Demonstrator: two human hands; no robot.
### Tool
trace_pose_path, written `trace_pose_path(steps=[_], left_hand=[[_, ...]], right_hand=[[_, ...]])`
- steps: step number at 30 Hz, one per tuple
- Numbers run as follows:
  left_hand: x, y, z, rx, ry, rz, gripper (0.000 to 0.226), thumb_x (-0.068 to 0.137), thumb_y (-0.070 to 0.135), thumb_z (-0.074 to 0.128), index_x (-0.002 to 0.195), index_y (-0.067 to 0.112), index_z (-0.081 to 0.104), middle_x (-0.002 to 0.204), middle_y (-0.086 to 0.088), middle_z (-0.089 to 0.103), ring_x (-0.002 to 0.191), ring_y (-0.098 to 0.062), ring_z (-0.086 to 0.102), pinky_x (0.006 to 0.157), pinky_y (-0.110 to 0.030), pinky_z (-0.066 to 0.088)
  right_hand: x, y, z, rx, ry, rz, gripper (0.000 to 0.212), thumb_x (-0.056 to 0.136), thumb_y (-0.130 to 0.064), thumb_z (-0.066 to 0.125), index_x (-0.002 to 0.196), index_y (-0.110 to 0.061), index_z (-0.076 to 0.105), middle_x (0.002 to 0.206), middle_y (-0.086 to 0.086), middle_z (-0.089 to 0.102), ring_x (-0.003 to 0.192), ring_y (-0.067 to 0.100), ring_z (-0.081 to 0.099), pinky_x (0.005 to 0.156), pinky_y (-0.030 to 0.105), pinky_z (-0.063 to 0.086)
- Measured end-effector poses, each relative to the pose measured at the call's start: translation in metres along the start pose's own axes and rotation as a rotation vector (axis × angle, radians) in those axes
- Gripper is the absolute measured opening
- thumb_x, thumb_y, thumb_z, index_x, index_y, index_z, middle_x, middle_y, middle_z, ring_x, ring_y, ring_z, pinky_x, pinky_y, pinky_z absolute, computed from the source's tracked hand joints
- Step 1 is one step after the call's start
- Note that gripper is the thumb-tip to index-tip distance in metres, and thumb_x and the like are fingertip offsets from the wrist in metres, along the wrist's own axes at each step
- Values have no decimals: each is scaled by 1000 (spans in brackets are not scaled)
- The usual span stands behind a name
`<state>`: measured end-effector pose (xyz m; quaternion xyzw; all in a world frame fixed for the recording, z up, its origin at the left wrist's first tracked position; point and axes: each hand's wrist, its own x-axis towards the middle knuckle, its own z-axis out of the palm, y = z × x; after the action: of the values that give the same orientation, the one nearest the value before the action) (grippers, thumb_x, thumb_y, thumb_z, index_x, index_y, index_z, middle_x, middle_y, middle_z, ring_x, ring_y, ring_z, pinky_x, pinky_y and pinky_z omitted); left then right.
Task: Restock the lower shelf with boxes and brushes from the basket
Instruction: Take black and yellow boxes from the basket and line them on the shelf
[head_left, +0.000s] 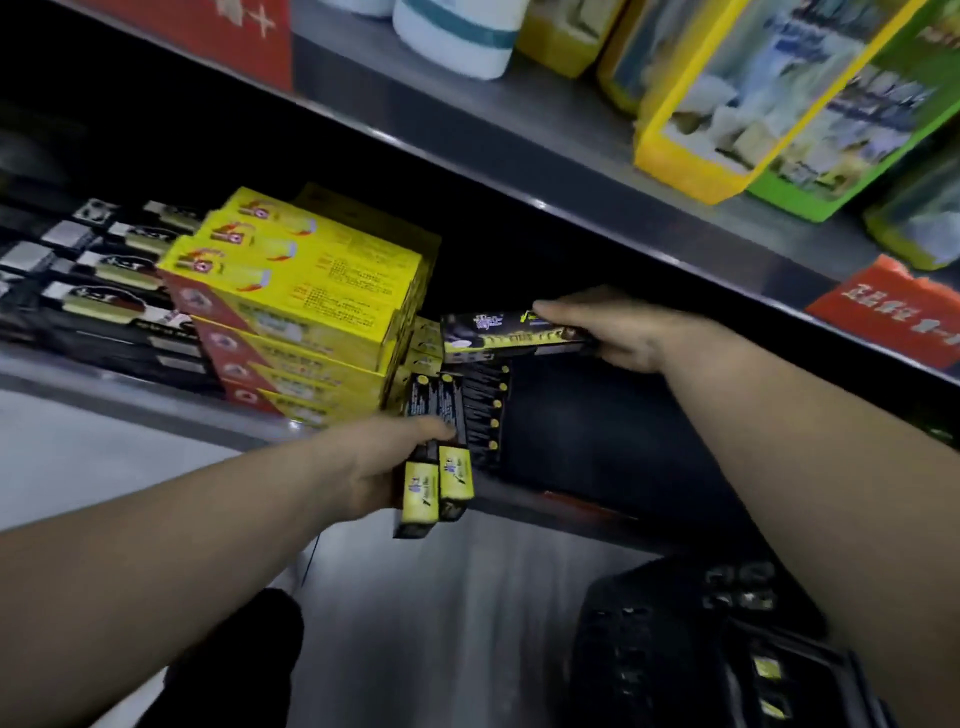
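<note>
I have my left hand (376, 462) wrapped around two slim black-and-yellow boxes (439, 457), held side by side with their yellow ends toward me and their far ends reaching onto the lower shelf (597, 512). My right hand (631, 332) grips another black box (511, 332) by its right end, thumb on top, holding it level and crosswise just above and beyond the left hand's pair. Directly past my left hand, touching the far ends of those two boxes, a row of the same black boxes (485, 410) stands on the shelf with small yellow dots along it. To the left of both hands sits a stack of yellow boxes (306, 306) with red corners, and further left lie dark packs (98, 280), too blurred for me to tell what they hold. Below my right forearm, near me on the floor, is the black basket (691, 649), with a couple of yellow labels showing inside. Above my right hand the upper shelf (519, 135) carries yellow and green packages (769, 98) and a white roll (457, 34).
</note>
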<state>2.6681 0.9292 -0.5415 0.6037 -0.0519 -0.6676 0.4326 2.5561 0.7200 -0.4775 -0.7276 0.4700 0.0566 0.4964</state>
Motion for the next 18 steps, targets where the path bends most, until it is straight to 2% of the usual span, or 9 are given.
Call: trace_pose_path(steps=[1, 3, 5, 8, 9, 11, 12, 14, 18], left_hand=[[5, -2, 1, -40, 0, -4, 9, 88, 14, 62, 89, 6, 60, 59, -9, 67, 47, -23, 64, 42, -31, 53], [13, -4, 5, -99, -5, 7, 13, 87, 17, 64, 90, 5, 60, 59, -10, 67, 49, -25, 65, 43, -35, 53], [19, -5, 8, -137, -2, 30, 16, 86, 18, 65, 94, 5, 62, 69, -13, 68, 55, -27, 65, 49, -37, 54], [24, -4, 11, -203, 12, 60, 23, 85, 15, 65, 106, 5, 61, 83, -15, 68, 64, -29, 65, 56, -39, 56], [24, -4, 11, -221, 15, 70, 26, 85, 14, 65, 109, 5, 60, 87, -16, 69, 67, -30, 65, 60, -42, 57], [23, -5, 10, -247, 15, 78, 32, 85, 12, 64, 116, 5, 56, 102, -22, 69, 76, -33, 65, 71, -51, 56], [23, -5, 9, -255, 15, 77, 35, 85, 11, 64, 118, 5, 55, 108, -23, 67, 81, -35, 64, 76, -55, 54], [22, -5, 7, -263, 14, 77, 38, 85, 9, 65, 121, 4, 53, 111, -24, 66, 84, -36, 64, 82, -61, 51], [21, -10, 5, -267, 20, 77, 38, 83, 8, 67, 119, 5, 54, 104, -22, 68, 80, -33, 64, 83, -61, 51]], right_hand=[[6, 3, -5, 41, -35, -18, 16, 84, -30, 64, 94, -19, 67, 106, 2, 67, 105, 16, 58, 102, 29, 40], [17, 11, -13, 117, -21, -89, 7, 87, -18, 60, 89, -15, 67, 86, -1, 67, 83, 10, 60, 79, 17, 47], [30, 18, -14, 118, 82, -124, 13, 88, -11, 59, 100, -7, 64, 86, 0, 63, 79, 9, 57, 67, 13, 47], [56, 27, -5, -190, 271, -133, 35, 87, -18, 64, 120, -8, 56, 104, 2, 58, 95, 13, 53, 73, 21, 41], [64, 29, 1, -273, 310, -137, 35, 88, -21, 64, 121, -10, 55, 108, 2, 57, 98, 14, 52, 74, 21, 37], [80, 30, 13, -331, 341, -136, 34, 91, -24, 60, 122, -12, 52, 116, 7, 57, 103, 21, 55, 74, 26, 42], [87, 29, 21, -359, 337, -123, 36, 92, -25, 58, 125, -13, 50, 121, 9, 56, 106, 26, 56, 77, 30, 44], [100, 29, 35, -477, 282, -107, 42, 94, -27, 54, 133, -14, 44, 129, 11, 52, 113, 27, 53, 78, 27, 42], [117, 32, 55, -576, 184, -153, 40, 96, -20, 51, 135, -14, 44, 132, 10, 51, 113, 24, 51, 77, 21, 36]])
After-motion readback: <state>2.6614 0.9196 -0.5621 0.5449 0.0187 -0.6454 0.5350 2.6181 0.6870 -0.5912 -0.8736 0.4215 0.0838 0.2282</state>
